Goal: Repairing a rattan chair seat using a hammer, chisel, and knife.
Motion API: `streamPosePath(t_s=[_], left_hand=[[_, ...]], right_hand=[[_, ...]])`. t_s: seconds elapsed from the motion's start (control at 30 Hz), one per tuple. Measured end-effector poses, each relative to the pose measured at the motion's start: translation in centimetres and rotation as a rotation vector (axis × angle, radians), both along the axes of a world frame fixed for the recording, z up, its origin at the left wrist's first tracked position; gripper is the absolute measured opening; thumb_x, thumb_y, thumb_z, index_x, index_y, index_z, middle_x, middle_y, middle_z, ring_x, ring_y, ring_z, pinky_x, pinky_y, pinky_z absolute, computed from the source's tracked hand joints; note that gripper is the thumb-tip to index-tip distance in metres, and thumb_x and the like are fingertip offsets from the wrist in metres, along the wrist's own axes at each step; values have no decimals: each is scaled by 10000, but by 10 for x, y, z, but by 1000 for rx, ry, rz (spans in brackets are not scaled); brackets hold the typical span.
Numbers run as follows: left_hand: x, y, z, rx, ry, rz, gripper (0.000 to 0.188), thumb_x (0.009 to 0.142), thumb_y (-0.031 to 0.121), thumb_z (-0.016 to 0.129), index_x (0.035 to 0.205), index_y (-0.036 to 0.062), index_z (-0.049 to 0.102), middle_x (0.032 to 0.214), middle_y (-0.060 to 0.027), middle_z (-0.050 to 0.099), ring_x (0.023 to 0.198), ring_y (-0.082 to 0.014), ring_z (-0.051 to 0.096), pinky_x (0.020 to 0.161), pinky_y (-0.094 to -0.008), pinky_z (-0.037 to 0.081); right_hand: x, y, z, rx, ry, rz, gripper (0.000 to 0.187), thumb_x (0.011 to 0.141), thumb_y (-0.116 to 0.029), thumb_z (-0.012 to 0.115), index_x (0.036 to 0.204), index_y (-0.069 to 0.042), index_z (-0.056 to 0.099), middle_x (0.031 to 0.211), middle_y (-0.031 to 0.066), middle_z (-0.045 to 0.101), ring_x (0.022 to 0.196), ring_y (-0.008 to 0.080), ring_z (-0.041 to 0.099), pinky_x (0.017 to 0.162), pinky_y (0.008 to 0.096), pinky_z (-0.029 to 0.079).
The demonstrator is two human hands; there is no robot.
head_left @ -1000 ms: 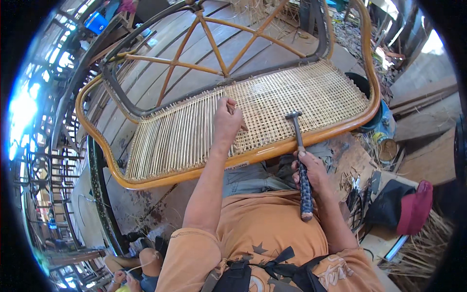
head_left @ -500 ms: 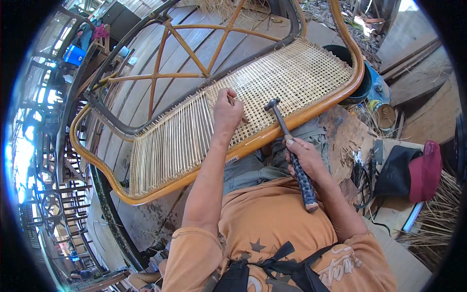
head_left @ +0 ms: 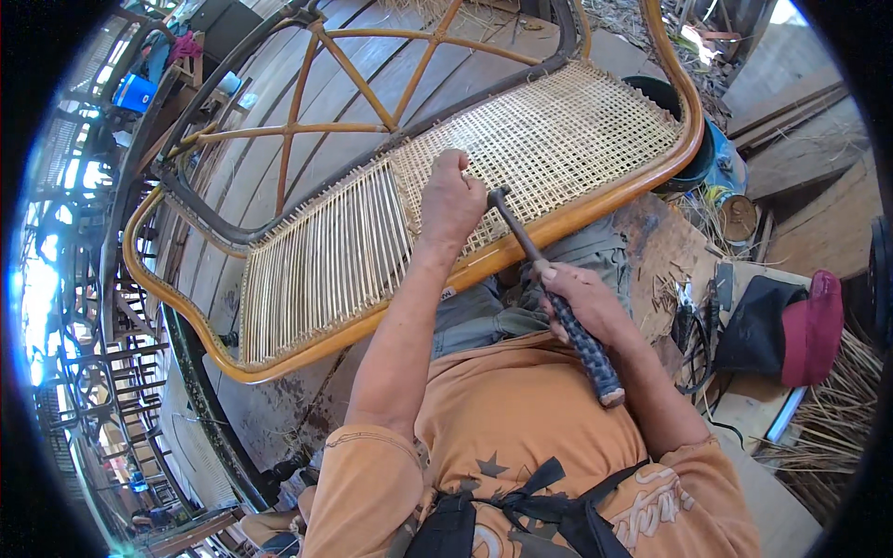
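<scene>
Hammer (head_left: 549, 279): gripped by your right hand (head_left: 581, 302), head just beside your left hand (head_left: 451, 200), clenched on the cane webbing (head_left: 549, 139). Risk: a glancing blow strikes knuckles or splits strands.

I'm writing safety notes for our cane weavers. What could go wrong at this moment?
The head of the dark-handled hammer in the right hand sits right beside the left hand fisted on the pale woven cane panel; a glancing blow might hit knuckles. A miss could also dent the orange rattan frame.
</scene>
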State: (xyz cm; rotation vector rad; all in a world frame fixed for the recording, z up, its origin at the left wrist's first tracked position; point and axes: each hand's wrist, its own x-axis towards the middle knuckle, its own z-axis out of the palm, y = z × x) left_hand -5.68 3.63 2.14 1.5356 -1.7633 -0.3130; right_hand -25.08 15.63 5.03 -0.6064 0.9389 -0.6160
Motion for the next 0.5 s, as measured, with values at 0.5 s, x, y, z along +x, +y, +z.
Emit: streamPosePath(t_s=[0.5], left_hand=[[0, 5, -1, 25, 71, 20, 142, 749, 38, 509, 889, 31, 487, 688, -116, 493, 591, -227, 499, 586, -362, 434]], right_hand=[[-1, 4, -4, -12, 36, -87, 312, 942, -272, 475, 1132, -26, 500, 638, 15, 498, 394, 99, 461, 363, 214, 379]])
